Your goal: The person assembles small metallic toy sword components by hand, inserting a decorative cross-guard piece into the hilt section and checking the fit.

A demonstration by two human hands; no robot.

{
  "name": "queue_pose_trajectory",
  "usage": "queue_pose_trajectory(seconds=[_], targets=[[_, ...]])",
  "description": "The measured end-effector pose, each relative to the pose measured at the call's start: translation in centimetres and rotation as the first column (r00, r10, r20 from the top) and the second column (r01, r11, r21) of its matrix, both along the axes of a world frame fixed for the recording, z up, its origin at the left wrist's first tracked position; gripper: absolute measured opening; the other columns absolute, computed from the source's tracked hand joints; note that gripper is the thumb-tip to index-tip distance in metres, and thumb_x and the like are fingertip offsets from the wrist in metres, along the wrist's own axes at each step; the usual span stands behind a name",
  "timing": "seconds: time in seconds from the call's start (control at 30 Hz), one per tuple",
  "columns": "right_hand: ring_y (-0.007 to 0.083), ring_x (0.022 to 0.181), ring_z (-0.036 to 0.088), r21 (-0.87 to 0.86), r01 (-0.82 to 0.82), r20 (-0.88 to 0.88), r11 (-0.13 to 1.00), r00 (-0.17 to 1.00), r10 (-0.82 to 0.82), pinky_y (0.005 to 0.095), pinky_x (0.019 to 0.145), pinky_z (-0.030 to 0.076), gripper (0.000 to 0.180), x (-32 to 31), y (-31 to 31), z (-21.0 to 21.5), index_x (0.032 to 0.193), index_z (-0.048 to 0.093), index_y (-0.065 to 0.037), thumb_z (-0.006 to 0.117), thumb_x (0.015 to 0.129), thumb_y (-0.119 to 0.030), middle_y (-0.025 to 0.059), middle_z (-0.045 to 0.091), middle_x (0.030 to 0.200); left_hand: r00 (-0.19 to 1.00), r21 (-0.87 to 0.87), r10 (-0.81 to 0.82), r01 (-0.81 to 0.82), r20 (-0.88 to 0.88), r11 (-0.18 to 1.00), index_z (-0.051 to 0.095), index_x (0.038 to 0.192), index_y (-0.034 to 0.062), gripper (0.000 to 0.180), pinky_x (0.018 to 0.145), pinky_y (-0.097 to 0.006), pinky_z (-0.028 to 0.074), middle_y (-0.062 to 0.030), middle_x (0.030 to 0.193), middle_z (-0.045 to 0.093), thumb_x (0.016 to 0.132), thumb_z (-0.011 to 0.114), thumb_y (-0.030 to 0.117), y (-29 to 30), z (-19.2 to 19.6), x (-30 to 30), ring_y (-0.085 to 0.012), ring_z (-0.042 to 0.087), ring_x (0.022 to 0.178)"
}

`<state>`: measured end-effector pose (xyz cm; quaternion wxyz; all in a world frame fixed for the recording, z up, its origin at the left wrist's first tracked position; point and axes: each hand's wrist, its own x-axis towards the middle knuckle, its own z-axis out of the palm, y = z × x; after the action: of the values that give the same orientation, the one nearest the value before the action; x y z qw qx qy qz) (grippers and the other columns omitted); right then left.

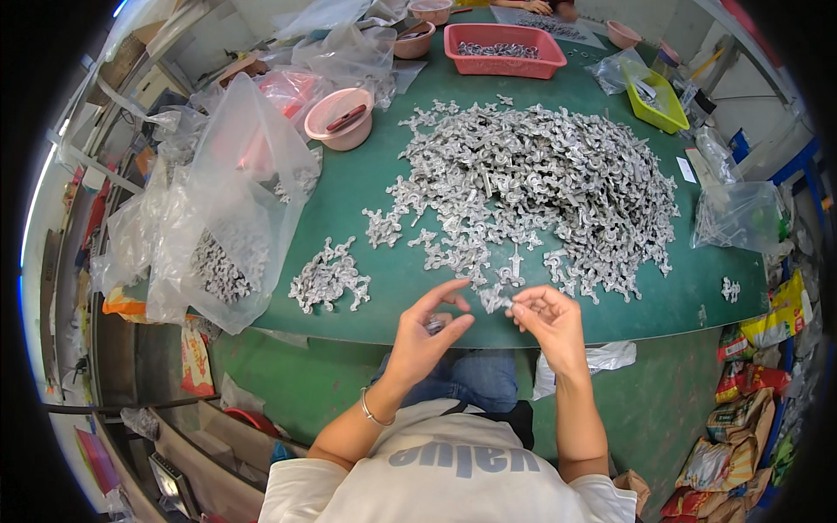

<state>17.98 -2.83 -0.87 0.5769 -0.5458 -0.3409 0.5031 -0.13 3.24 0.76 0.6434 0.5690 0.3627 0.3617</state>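
A large heap of small grey cast metal parts (558,174) with curved, branching shapes lies on the green table (384,305). At the near edge, my right hand (551,321) pinches a grey metal piece (495,298) between thumb and fingertips. My left hand (429,331) is beside it, thumb and forefinger apart. Its other fingers curl around something small and grey (433,326), mostly hidden in the palm. Whether the left fingertips touch the right hand's piece is unclear; a gap seems to show. A smaller pile of such parts (330,276) sits left of my hands.
A pink bowl (353,138) with a red-handled tool stands left of the heap. Behind it are a red tray (458,65) of metal pieces and a yellow-green basket (678,118). Clear plastic bags (244,157) crowd the left side. Another person's hand (537,7) shows far back.
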Motion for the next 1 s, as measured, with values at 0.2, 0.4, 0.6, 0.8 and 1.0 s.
queue_pose_trajectory(seconds=[0.2, 0.4, 0.6, 0.8, 1.0], targets=[[0.0097, 0.077, 0.059, 0.057, -0.039, -0.064, 0.998, 0.997, 0.043, 0.0198, 0.063, 0.044, 0.016, -0.8, -2.0, 2.2, 0.097, 0.056, 0.004, 0.059, 0.082, 0.002, 0.0070, 0.062, 0.084, 0.992, 0.148, -0.114, 0.120, -0.046, 0.982, 0.062, 0.102, -0.0008, 0.028, 0.052, -0.015, 0.030, -0.0003, 0.087, 0.055, 0.075, 0.065, -0.002, -0.5, 2.0, 0.0, -0.0012, 0.040, 0.059], [0.0122, 0.078, 0.060, 0.184, 0.015, -0.056, 0.983, 0.998, -0.004, 0.0219, 0.071, 0.047, 0.019, -1.7, -2.7, 2.9, 0.099, 0.056, 0.007, 0.058, 0.081, 0.006, 0.0079, 0.062, 0.084, 0.997, 0.122, -0.066, 0.069, -0.027, 0.990, 0.064, 0.096, -0.0026, 0.022, 0.052, -0.016, 0.032, 0.0002, 0.073, 0.056, 0.075, 0.066, -0.001, -1.0, 1.7, 0.0, -0.0033, 0.042, 0.057], [0.0090, 0.068, 0.058, 0.139, -0.017, -0.015, 0.990, 1.000, 0.019, 0.0180, 0.057, 0.043, 0.010, -1.8, -2.9, 3.1, 0.089, 0.058, 0.006, 0.058, 0.084, -0.003, 0.0089, 0.063, 0.077, 0.998, -0.024, -0.016, 0.018, 0.061, 1.000, 0.064, 0.087, -0.0044, 0.012, 0.048, -0.016, 0.034, -0.0042, 0.064, 0.060, 0.082, 0.061, 0.007, -1.5, 1.2, 0.2, -0.0038, 0.044, 0.052], [0.0078, 0.060, 0.054, 0.136, -0.004, -0.097, 0.991, 0.995, 0.017, 0.0183, 0.050, 0.041, 0.013, -1.9, -2.7, 3.1, 0.085, 0.057, 0.003, 0.056, 0.087, -0.009, 0.0091, 0.062, 0.072, 0.996, -0.202, -0.025, 0.043, 0.091, 0.978, 0.060, 0.072, -0.0011, 0.019, 0.041, -0.016, 0.025, -0.0038, 0.062, 0.058, 0.086, 0.059, 0.012, -1.6, 1.4, 0.4, -0.0014, 0.039, 0.049], [0.0084, 0.060, 0.054, 0.150, 0.010, -0.111, 0.989, 0.994, 0.007, 0.0183, 0.050, 0.041, 0.014, -2.1, -2.9, 2.8, 0.086, 0.056, 0.003, 0.054, 0.088, -0.011, 0.0098, 0.062, 0.073, 0.995, -0.180, -0.040, 0.055, 0.088, 0.982, 0.060, 0.072, -0.0007, 0.022, 0.042, -0.015, 0.024, -0.0030, 0.062, 0.057, 0.086, 0.058, 0.016, -1.6, 1.5, 0.5, -0.0011, 0.039, 0.049]])
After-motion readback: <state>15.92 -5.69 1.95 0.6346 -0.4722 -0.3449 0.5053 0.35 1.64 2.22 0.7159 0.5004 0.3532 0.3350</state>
